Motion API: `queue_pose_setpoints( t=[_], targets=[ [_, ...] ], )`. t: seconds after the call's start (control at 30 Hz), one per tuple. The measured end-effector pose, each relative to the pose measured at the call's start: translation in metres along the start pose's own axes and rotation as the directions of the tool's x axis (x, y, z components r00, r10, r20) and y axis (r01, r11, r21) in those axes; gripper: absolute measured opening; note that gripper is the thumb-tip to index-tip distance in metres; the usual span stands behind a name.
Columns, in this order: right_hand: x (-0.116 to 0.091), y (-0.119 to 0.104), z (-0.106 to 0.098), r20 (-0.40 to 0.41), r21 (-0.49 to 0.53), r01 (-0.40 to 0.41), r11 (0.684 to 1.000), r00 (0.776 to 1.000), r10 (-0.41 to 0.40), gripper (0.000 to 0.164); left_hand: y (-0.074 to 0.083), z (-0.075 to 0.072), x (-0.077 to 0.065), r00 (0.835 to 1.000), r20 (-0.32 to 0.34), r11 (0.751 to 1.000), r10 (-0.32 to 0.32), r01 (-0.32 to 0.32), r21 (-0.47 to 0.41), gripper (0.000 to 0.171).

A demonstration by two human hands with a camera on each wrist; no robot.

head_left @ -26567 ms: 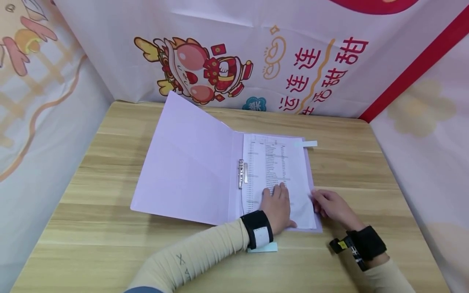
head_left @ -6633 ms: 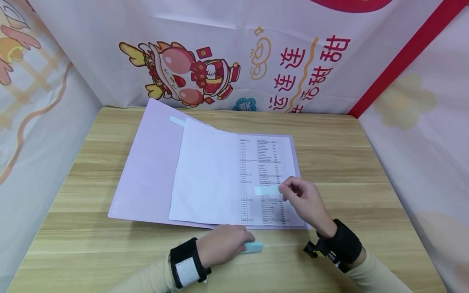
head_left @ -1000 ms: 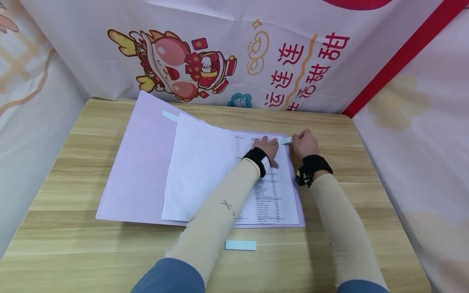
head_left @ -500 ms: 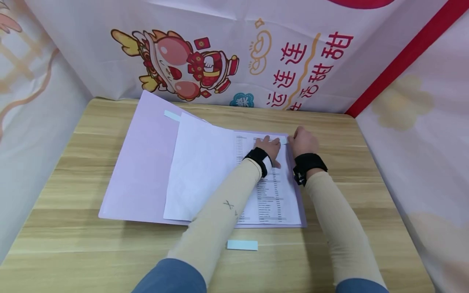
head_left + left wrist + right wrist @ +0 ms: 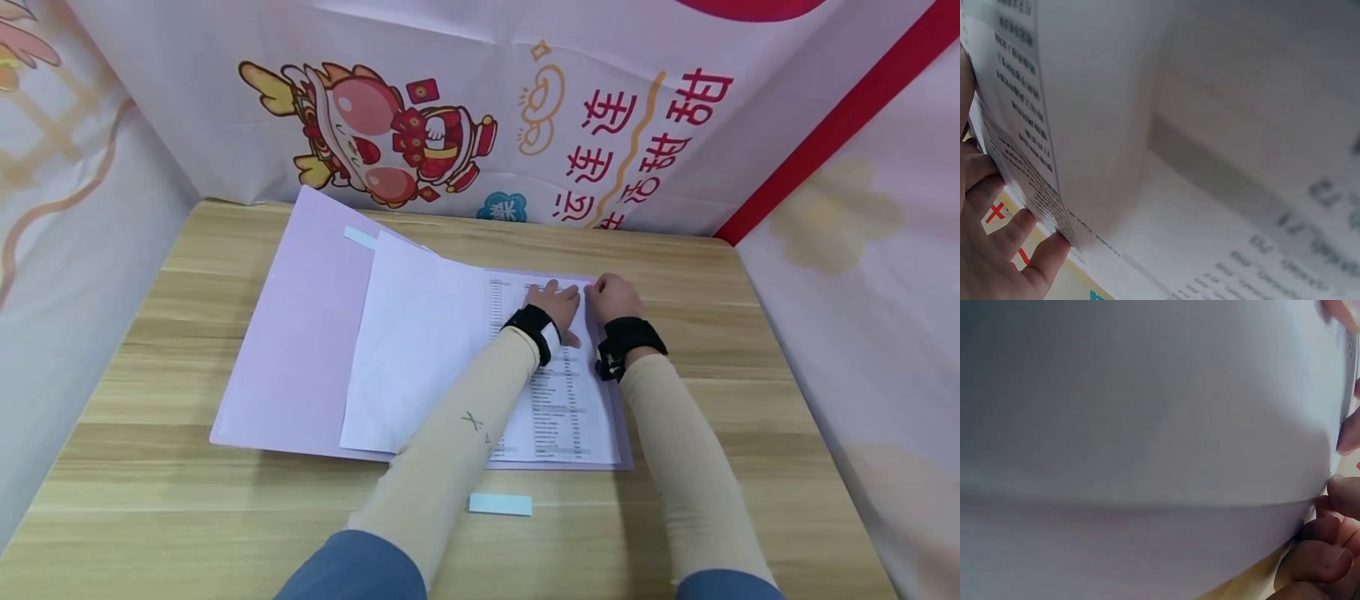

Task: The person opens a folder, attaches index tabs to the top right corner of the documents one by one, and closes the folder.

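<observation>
My left hand (image 5: 553, 306) rests on a printed sheet (image 5: 555, 417) in an open lilac folder (image 5: 292, 367), its fingers spread near the top. In the left wrist view, the left fingers (image 5: 1054, 256) lie against the printed page. At the sheet's top right corner is my right hand (image 5: 615, 298), fingers curled, pinching at the page edge. The pale blue sticky note it held is now hidden by the hands. In the right wrist view, the right thumb and curled fingers (image 5: 1313, 559) meet at the paper's edge.
A turned-over sheet (image 5: 412, 342) lies over the folder's left cover, a pale blue sticky tab (image 5: 361, 237) sticking out at its top. A small pad of sticky notes (image 5: 500, 504) lies on the wooden table (image 5: 150, 500) before the folder. Printed cloth (image 5: 465, 50) hangs behind.
Long before, the first sheet lay unturned; since then it was turned left. In the last second my right hand moved slightly left with the sticky note onto the page corner. The left hand stays.
</observation>
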State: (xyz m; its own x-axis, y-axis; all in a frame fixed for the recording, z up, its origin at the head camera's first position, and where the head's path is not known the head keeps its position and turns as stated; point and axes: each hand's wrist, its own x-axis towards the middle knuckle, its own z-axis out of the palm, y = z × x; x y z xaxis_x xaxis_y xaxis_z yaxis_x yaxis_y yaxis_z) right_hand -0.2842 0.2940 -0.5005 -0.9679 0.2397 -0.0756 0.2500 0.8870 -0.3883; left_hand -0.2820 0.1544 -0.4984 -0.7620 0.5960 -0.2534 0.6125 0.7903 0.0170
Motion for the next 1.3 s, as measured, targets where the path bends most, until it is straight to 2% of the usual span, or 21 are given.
queue_pose_setpoints(
  t=[0.23,0.6,0.97,1.3],
  targets=[
    [0.002,0.001,0.001,0.039,0.004,-0.012,1.0,0.999,0.012,0.027,-0.001,0.001,0.0,1.0,-0.022,1.0,0.002,-0.003,-0.012,0.089],
    [0.002,0.007,-0.005,0.04,-0.021,-0.03,0.999,0.999,0.031,0.027,-0.002,0.008,0.004,0.995,-0.096,0.999,-0.003,0.0,-0.035,0.086],
    [0.002,0.01,-0.008,0.054,-0.015,-0.018,1.0,0.998,0.019,0.027,-0.003,0.004,0.003,0.998,-0.056,1.0,0.007,-0.008,-0.015,0.088],
    [-0.003,-0.001,-0.007,0.091,0.008,0.075,0.997,0.993,-0.075,0.025,-0.002,0.004,0.004,0.999,-0.053,1.0,-0.002,0.001,-0.009,0.09]
  ],
)
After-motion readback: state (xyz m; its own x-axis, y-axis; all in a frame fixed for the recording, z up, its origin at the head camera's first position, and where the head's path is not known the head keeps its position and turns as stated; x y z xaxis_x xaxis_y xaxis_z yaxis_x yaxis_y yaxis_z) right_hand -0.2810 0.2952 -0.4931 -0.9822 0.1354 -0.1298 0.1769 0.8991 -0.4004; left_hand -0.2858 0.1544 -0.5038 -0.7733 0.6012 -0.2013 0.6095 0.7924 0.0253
